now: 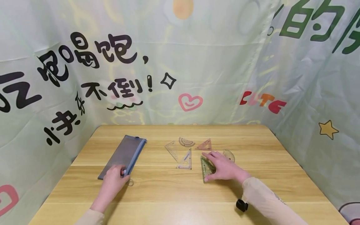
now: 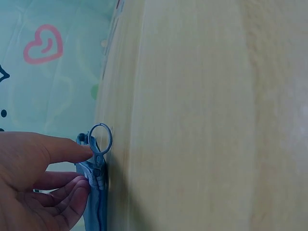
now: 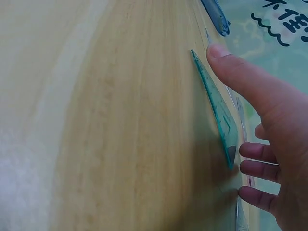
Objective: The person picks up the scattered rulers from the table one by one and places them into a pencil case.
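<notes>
Two hands work: the left hand (image 1: 114,177) pinches the pouch (image 1: 123,153) near its corner; the right hand (image 1: 224,167), loosely spread, spans the green set square (image 1: 206,171) flat on the table (image 1: 168,200), probably best taken by its edges.

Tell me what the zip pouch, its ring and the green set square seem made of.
Zip pouch: probably matte mesh or plastic, looking grey and sheer.
Ring: perhaps metal, smooth, given its thin, even outline.
Green set square: likely smooth plastic, being tinted and transparent.
</notes>
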A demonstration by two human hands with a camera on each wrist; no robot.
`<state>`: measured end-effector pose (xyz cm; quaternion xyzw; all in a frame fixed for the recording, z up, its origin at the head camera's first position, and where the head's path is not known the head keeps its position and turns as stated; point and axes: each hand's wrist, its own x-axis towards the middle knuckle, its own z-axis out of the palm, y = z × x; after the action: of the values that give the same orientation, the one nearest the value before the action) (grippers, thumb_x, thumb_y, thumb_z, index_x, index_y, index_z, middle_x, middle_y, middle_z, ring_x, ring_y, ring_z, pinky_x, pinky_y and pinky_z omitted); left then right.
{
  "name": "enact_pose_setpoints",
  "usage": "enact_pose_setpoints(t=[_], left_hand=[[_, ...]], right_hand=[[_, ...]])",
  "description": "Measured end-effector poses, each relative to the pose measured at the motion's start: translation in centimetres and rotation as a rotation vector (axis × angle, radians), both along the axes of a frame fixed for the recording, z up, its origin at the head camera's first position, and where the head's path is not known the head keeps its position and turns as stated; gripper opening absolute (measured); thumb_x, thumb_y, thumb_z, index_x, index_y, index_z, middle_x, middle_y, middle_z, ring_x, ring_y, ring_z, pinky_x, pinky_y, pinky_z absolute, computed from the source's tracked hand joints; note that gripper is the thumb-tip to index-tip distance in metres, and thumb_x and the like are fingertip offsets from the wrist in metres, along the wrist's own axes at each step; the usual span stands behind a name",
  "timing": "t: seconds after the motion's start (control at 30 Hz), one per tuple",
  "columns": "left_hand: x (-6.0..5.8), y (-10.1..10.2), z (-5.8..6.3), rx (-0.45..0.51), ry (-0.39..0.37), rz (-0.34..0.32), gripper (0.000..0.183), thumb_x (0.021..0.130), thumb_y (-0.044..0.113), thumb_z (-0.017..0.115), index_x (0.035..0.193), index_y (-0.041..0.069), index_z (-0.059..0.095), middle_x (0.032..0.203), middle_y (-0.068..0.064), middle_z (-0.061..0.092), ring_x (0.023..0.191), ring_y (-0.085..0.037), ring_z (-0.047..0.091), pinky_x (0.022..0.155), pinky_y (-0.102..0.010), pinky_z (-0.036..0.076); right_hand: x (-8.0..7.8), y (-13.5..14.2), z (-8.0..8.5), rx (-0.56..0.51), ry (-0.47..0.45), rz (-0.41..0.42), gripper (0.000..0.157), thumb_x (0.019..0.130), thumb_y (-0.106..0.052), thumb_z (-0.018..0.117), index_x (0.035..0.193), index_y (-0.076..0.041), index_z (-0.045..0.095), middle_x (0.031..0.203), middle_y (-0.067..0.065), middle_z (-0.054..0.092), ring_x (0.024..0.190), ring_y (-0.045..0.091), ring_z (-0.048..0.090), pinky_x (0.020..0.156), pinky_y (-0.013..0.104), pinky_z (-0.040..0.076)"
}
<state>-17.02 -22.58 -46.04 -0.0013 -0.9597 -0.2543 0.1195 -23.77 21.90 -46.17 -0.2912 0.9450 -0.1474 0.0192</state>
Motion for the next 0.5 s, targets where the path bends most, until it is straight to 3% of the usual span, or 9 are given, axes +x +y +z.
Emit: enact_pose_setpoints(t=[0.17,0.5], left_hand=[[-0.01,-0.08,-0.07,-0.022,-0.002,-0.001,0.022,0.073,0.006,0.078,0.09,-0.002,0.068,0.077,-0.007,0.057,0.072,-0.019,0.053,0.059,-0.034,0.047],[0.16,-0.08,-0.13,-0.02,-0.035,0.002,0.025,0.072,0.003,0.068,0.095,-0.006,0.068,0.073,-0.006,0.056,0.065,-0.016,0.051,0.057,-0.032,0.045]], right_hand=[[0.06,-0.12,-0.24,0.01,0.027,-0.003,0.111,0.064,-0.076,0.072,0.15,-0.013,0.041,0.137,0.011,0.053,0.124,0.033,0.054,0.106,0.061,0.045],[-0.08,-0.26,-0.57,0.007,0.067,-0.011,0.104,0.064,-0.076,0.072,0.142,-0.01,0.052,0.124,0.002,0.057,0.114,0.023,0.056,0.1,0.056,0.049]])
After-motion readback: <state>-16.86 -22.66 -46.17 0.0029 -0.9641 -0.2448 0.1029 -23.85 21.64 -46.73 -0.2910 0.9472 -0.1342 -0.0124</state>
